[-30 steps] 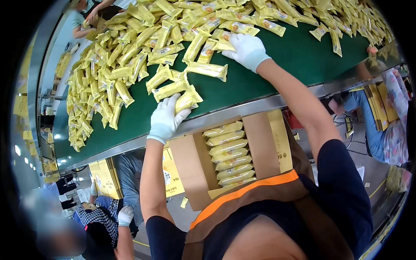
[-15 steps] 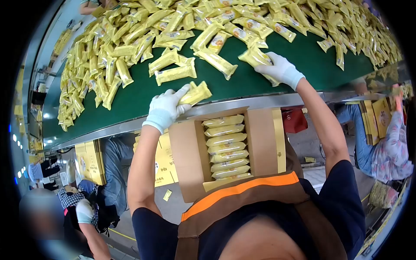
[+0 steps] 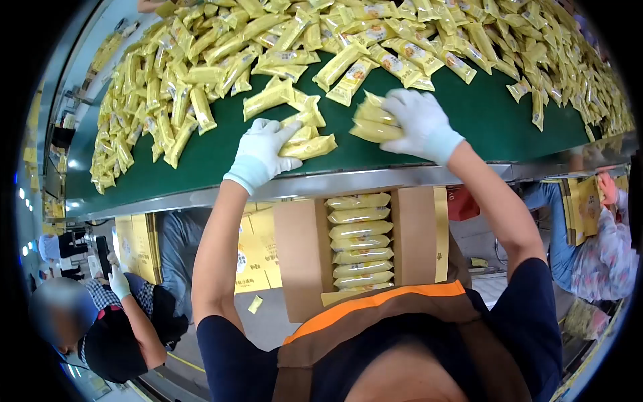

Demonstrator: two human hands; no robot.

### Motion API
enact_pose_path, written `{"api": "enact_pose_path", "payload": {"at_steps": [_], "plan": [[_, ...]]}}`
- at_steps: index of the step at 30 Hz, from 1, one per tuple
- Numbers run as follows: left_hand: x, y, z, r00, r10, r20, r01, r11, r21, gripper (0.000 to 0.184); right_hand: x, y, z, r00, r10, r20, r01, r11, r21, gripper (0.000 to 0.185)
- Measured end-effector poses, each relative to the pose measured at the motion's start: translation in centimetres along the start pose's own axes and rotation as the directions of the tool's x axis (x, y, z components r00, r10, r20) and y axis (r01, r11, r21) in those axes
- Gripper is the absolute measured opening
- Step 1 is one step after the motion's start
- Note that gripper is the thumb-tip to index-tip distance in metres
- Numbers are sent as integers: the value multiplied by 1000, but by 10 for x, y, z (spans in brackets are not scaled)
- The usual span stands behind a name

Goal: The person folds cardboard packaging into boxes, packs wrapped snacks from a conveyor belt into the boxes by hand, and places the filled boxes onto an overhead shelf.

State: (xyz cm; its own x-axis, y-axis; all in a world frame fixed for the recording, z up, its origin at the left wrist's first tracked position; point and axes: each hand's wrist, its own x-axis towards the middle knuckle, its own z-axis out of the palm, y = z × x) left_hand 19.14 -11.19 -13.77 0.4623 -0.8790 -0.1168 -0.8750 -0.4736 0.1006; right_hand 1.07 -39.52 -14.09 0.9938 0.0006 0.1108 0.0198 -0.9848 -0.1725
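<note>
My left hand (image 3: 263,151), in a white glove, is closed on yellow snack packets (image 3: 313,147) at the near edge of the green conveyor belt (image 3: 224,149). At least two packets show beside its fingers. My right hand (image 3: 420,124), gloved too, grips a pair of yellow snack packets (image 3: 375,129) just above the belt, a little blurred. Below the belt edge, in front of my apron, stands an open cardboard box (image 3: 301,251). Inside it a row of yellow snack packets (image 3: 362,242) lies flat, one behind another.
A large heap of loose packets (image 3: 375,30) covers the far side of the belt. A metal rail (image 3: 362,175) runs along its near edge. People work at both sides, one with a gloved hand (image 3: 119,283). Yellow folded cartons (image 3: 256,251) stand left of the box.
My right hand has moved left, closer to my left hand, with packets in its grip. My left hand has shifted slightly and now gathers another packet.
</note>
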Motion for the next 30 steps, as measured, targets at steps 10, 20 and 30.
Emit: {"api": "enact_pose_path", "payload": {"at_steps": [10,20,30], "plan": [[15,15,-9,983,-116,142,111,993,44,95,66,25,-29,931,-178,320,105,967,233,83],[-14,-41,-26,949,-282,-138,96,680,-727,114,114,17,-28,807,34,589,-85,995,60,84],[22,-29,-1,998,-45,-46,45,999,9,105,60,6,-19,877,-11,481,-64,988,140,88]]}}
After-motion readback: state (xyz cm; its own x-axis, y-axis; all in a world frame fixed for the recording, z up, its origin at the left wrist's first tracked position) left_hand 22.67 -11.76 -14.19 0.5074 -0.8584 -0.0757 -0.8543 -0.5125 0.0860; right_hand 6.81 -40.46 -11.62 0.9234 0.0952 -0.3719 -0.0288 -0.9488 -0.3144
